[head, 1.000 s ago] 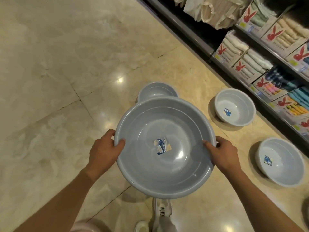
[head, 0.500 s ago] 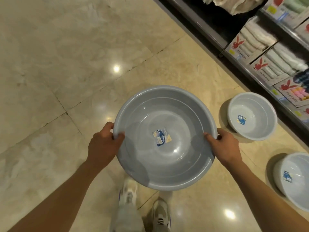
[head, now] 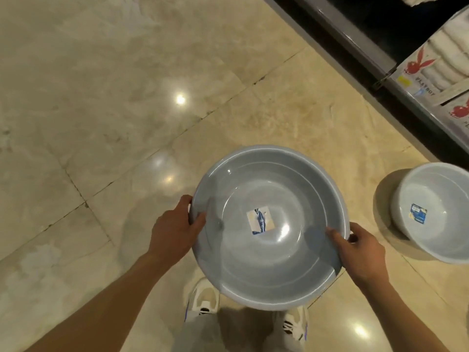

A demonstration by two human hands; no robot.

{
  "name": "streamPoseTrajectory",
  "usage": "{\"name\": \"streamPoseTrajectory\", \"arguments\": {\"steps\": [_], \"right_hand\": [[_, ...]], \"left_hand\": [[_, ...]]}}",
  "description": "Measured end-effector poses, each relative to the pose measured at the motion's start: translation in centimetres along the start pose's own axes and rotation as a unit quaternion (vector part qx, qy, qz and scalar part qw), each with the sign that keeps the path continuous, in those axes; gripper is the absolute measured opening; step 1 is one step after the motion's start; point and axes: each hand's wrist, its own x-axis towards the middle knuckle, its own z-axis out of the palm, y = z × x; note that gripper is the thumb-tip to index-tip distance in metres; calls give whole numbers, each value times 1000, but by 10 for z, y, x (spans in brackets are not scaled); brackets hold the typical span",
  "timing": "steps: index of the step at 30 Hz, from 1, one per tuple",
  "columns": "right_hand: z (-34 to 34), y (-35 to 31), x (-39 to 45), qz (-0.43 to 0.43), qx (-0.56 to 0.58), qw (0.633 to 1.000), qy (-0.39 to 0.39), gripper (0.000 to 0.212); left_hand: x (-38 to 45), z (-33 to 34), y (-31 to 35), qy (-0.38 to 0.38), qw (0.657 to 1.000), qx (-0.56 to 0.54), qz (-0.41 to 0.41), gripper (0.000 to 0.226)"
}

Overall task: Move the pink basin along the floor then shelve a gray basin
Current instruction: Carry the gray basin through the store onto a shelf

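Note:
A large gray basin with a blue and white sticker at its bottom is held level above the floor, over my feet. My left hand grips its left rim with the thumb inside. My right hand grips the right rim the same way. No pink basin is in view.
A smaller gray basin with a blue label stands on the tiled floor at the right edge. A dark shelf base runs along the upper right, with boxed towels on it. My white shoes show below the basin.
I have walked forward with the gray basin held in both hands. The floor basins and shelf slid right and out of view; only one floor basin remains visible.

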Motion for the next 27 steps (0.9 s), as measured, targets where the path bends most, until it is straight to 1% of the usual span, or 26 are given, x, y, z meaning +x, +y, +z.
{"name": "streamPoseTrajectory", "arguments": {"steps": [3,7,13,16,20,22,25,27], "right_hand": [[31,15,33,7,-12,1000,-8,27],[67,40,72,17,22,1000,8,32],[101,76,100,11,-6,1000,-6,38],[110,87,108,21,-3,1000,-20,37],[124,86,115,37,-1,999,-37,39],[130,86,118,47,5,998,-36,39],[132,84,116,52,-2,998,-34,38],[128,80,111,51,0,999,-18,37]], "left_hand": [[24,31,-17,4,1000,14,-6,31],[52,79,-37,23,999,26,3,35],[68,126,-45,8,999,34,-26,30],[76,140,-43,9,998,59,-23,31],[85,154,-47,13,999,20,-34,36],[88,159,-49,2,998,-8,-59,37],[87,160,-45,-12,996,-19,-81,41],[81,154,-36,7,997,-15,-74,43]]}}
